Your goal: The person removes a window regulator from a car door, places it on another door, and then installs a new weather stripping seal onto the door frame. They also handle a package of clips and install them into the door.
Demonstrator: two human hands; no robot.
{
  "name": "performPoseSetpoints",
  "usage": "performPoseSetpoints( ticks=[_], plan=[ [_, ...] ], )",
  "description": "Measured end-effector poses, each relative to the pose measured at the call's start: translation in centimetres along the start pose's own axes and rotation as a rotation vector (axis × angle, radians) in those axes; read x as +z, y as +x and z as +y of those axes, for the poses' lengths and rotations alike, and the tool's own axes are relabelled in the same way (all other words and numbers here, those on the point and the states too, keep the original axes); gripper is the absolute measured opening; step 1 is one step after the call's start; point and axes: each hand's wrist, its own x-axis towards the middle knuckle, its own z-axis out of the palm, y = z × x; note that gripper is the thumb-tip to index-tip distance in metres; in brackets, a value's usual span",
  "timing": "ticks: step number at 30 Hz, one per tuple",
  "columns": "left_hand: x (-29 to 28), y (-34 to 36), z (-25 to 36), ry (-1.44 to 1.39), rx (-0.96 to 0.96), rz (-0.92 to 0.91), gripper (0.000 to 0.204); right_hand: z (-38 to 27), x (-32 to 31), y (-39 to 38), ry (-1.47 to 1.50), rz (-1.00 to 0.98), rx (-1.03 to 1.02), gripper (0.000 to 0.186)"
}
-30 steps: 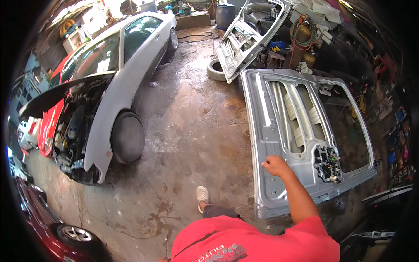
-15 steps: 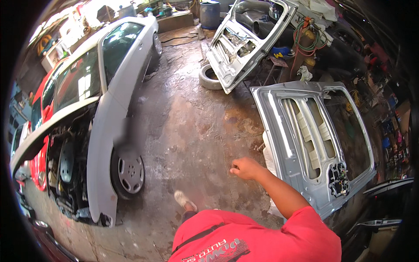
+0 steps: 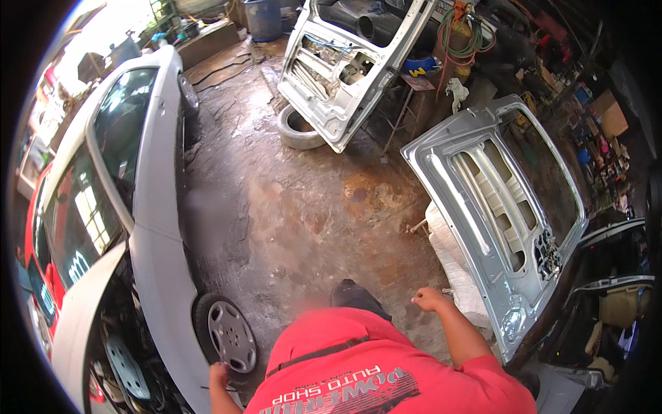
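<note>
My right hand (image 3: 429,299) is held out in front of my right side, its fingers curled in and nothing seen in them. It is nearest to a grey vehicle door panel (image 3: 455,207), without touching it. Low at the left, my left hand (image 3: 218,375) looks small and rounded, fingers folded, with no object showing. Beside it is the front wheel (image 3: 232,334) of a pale grey car (image 3: 157,228). The car's engine bay lies uncovered at the lower left. Wrapped white padding (image 3: 455,265) shows beneath the edge of the grey panel.
A second bare door frame (image 3: 324,110) leans at the far middle, with a loose tire (image 3: 298,131) behind its lower edge. Farther back stands a blue drum (image 3: 263,21). Coiled hoses (image 3: 460,34) hang on a cylinder. Cluttered shelves line the right. The concrete floor (image 3: 296,214) is stained.
I have stepped forward and the view has turned right, so the car and panels have shifted. My left hand has come into view at the lower left. The right hand remains curled.
</note>
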Motion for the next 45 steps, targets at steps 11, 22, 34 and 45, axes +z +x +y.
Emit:
performPoseSetpoints(
  ticks=[11,22,34,45],
  plan=[
    [-11.3,18.6,28.9,-0.357,0.048,0.119,0.026,-11.3,-3.2,21.9,-0.176,-0.062,0.056,0.041],
    [-17.4,36.0,44.4,0.339,0.273,-0.154,0.038,-42.0,-28.4,33.3,0.442,0.336,-0.180,0.035],
    [-31.1,53.3,94.7,0.459,0.390,-0.227,0.029,-47.9,-22.1,43.2,0.466,0.091,0.260,0.056],
    [-14.3,51.3,119.9,1.039,0.843,-0.447,0.037,-49.3,-30.3,64.4,0.535,0.110,0.344,0.069]
  ],
)
